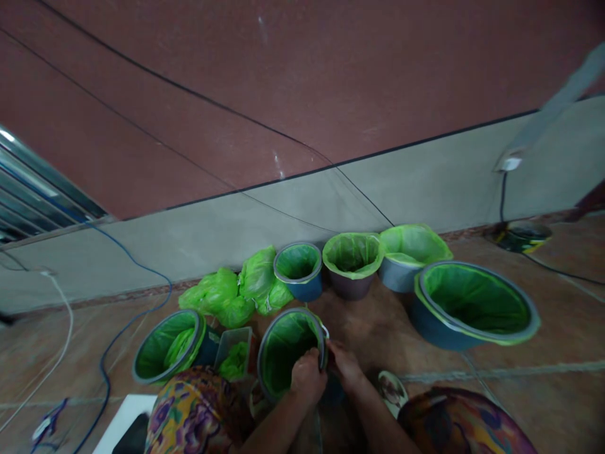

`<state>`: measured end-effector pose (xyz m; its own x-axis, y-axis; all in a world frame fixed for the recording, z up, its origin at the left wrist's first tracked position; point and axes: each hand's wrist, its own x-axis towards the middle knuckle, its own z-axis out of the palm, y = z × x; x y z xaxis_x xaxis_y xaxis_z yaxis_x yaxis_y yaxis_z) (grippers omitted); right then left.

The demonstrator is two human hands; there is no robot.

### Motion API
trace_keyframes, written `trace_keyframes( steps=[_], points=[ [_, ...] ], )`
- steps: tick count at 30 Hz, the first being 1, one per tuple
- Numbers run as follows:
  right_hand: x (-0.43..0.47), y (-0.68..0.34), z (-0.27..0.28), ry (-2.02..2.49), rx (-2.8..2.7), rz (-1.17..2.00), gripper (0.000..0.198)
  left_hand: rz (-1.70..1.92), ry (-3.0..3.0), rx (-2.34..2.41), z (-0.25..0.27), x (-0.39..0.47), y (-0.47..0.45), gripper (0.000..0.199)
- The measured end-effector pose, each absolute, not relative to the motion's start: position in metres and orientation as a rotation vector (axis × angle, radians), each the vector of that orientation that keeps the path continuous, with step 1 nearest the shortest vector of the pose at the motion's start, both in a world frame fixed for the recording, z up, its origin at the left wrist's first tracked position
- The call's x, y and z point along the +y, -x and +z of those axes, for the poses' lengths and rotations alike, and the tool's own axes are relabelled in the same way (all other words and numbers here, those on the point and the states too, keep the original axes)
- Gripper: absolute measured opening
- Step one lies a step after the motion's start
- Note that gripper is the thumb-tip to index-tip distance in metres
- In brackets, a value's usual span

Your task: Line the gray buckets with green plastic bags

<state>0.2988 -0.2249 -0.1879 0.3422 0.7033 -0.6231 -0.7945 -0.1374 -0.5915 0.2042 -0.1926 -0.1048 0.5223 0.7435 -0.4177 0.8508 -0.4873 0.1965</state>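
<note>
Between my knees a bucket (265,362) with a grey rim and a green bag lining tilts toward me. My left hand (308,380) is closed on the right side of its rim, over the bag's edge. Against the outer side of that same rim, close to a white handle end, my right hand (347,367) is closed too; its fingertips are partly hidden. Just left of this bucket stands a small square tub (253,353) with crumpled green plastic in it. Further left, another lined bucket (207,349) leans over.
Along the wall lie filled green bags (217,295), beside a blue lined bucket (306,290), a brown one (352,289) and a grey one (399,277). A wide lined tub (432,328) stands at right. A blue cable (109,359) crosses the tiled floor at left.
</note>
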Motion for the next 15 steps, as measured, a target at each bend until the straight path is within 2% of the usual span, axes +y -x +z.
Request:
trace_keyframes(
  steps=[6,15],
  points=[
    [-0.224,-0.297,-0.203,1.071,0.156,1.242,0.029,-0.468,-2.383,1.316,-0.112,-0.204,-0.203,0.038],
    [-0.228,-0.299,-0.197,1.058,0.153,1.272,0.023,-0.393,-2.383,1.204,-0.109,-0.202,-0.195,0.039]
  ],
)
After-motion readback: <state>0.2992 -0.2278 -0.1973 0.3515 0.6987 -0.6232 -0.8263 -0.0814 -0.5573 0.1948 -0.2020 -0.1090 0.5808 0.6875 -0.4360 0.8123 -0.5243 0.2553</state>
